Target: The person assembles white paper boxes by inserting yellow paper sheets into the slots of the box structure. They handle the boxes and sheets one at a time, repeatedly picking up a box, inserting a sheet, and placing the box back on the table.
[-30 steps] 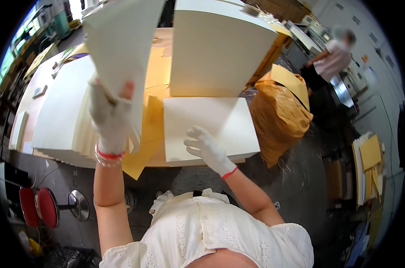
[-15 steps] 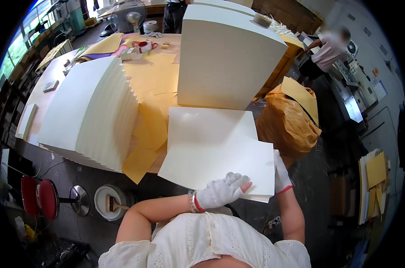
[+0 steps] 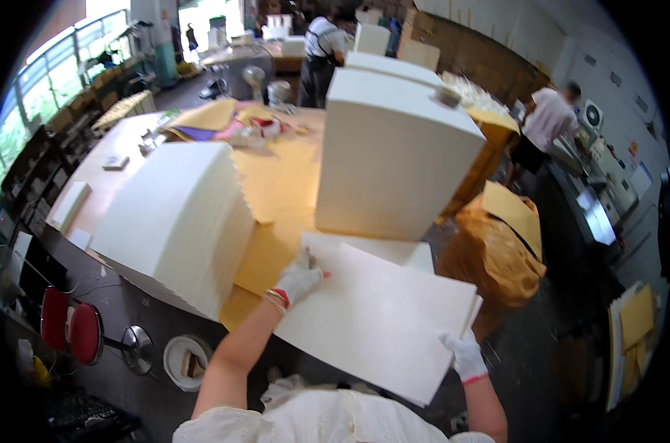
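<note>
The left hand (image 3: 296,282) is resting half-open on the left edge of the white sheets (image 3: 379,317), its grip I cannot tell, while the right hand (image 3: 466,357) is pinching their right edge, and they are slanting before the tall white stack (image 3: 394,166) on the counter (image 3: 102,187).

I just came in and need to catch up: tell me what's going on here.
A person wearing white gloves is handling large white sheets at a table. The left hand lies on their left edge; the right hand holds their right edge. They sit askew over more white sheets. A tall white stack stands behind, and another stack to the left.
</note>
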`<state>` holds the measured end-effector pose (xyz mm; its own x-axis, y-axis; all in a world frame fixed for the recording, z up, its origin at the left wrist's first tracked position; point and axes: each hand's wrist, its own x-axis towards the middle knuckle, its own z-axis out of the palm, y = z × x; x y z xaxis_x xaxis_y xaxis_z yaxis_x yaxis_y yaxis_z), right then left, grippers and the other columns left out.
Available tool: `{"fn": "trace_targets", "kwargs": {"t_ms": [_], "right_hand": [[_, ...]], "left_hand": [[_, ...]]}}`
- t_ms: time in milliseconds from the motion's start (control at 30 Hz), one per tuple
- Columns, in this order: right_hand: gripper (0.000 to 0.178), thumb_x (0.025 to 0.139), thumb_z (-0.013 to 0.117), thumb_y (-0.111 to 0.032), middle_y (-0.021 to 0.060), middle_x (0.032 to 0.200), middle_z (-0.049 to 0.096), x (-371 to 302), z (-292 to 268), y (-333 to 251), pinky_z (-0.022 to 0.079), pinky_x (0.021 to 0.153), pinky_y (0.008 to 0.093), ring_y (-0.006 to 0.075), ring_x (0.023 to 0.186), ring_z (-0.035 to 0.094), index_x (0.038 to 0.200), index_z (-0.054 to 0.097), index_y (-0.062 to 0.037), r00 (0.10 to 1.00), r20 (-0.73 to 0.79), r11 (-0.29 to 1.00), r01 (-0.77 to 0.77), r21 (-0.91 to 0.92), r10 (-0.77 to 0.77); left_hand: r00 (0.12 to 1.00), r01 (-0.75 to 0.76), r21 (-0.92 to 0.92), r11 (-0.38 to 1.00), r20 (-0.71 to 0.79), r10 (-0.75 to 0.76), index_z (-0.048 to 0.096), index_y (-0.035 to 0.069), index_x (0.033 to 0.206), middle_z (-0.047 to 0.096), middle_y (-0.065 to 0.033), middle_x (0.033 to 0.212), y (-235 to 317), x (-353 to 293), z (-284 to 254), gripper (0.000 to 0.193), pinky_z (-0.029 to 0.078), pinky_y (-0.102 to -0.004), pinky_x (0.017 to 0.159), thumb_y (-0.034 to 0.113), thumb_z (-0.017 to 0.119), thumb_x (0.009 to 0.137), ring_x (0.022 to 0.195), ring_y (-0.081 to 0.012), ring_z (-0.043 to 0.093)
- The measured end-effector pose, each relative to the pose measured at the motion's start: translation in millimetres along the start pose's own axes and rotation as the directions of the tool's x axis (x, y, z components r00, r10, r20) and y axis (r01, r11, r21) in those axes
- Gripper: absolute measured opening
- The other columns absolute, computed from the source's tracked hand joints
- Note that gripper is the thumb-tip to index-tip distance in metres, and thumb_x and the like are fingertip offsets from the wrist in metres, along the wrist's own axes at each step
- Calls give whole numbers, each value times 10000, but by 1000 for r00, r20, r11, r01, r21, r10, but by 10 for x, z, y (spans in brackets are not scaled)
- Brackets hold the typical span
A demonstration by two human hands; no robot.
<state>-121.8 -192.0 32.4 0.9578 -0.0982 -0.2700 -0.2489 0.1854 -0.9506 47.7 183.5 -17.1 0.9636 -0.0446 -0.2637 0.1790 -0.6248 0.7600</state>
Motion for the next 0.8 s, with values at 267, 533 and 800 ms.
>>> {"fn": "trace_targets", "kwargs": {"t_ms": [267,533,800], "right_hand": [[523,763,627,35,81,1090,624,-164,235,-338,508,839,319,180,956,619,1267,493,5,996,22,994,90,-64,-89],[479,780,633,57,96,1013,660,-99,234,-953,536,768,311,166,886,644,1237,498,17,921,145,839,389,-380,-361],[624,731,751,12,84,1097,641,1069,-352,-655,518,846,317,196,985,621,1285,464,-18,884,96,724,434,-537,-458]], "left_hand": [[941,-43,-793,608,172,290,433,9,1341,584,-89,1222,-653,346,-93,638,449,-341,966,238,734,827,1144,-208,546],[943,-136,-914,382,-1,334,590,39,1164,653,-20,1026,-107,-338,-688,344,505,-296,833,106,701,845,958,-113,595],[934,-342,-814,470,-237,267,592,19,1102,635,-20,1063,237,-429,-738,299,498,-263,830,-20,676,818,956,-100,586]]}}
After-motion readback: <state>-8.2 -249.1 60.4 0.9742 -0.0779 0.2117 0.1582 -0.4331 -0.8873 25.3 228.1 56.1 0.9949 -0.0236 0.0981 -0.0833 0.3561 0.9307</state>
